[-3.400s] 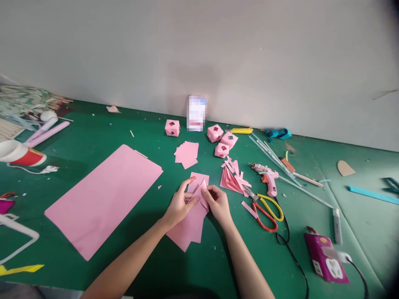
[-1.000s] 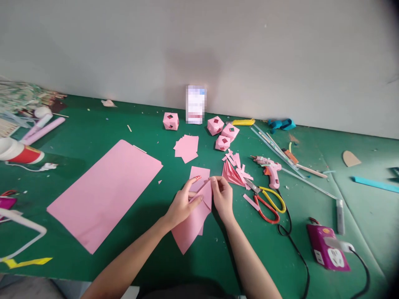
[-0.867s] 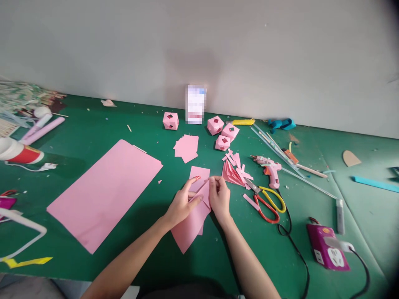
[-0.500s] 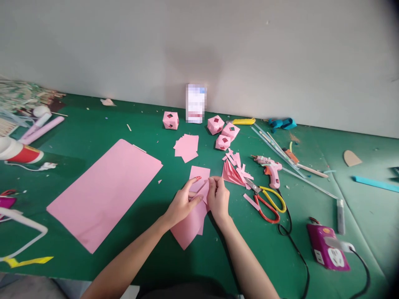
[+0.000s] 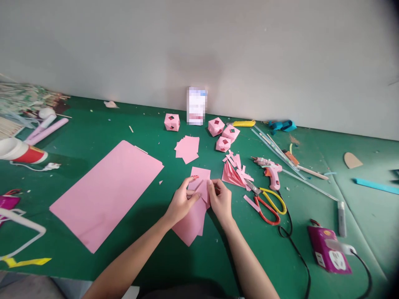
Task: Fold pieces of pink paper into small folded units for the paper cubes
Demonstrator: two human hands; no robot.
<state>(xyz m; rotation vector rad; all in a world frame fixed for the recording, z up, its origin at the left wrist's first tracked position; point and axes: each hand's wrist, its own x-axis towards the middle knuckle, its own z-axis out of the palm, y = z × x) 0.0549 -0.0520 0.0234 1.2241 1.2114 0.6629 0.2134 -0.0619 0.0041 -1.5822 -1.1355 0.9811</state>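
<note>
Between my hands is a folded piece of pink paper (image 5: 204, 192), held over longer pink strips (image 5: 189, 232) on the green table. My left hand (image 5: 181, 202) grips its left side with thumb and fingers. At its right edge, my right hand (image 5: 220, 199) pinches the paper between thumb and curled fingers. Beyond the hands lies a small stack of pink paper squares (image 5: 188, 148). A sheaf of folded pink pieces (image 5: 232, 174) and narrow offcuts rest to the right, by scissors (image 5: 264, 203) with red and yellow handles.
Several pink paper polyhedra (image 5: 215, 126) stand near a propped, blurred screen (image 5: 196, 106). A large pink sheet (image 5: 107, 195) lies left, near a paper cup (image 5: 26, 151). On the right are a glue gun (image 5: 271, 171), a yellow cutter (image 5: 244, 123) and a purple power socket (image 5: 328, 249).
My right hand has shifted slightly right and down along the paper's edge, its fingers more curled. The left hand keeps its hold. The whole view has moved a little.
</note>
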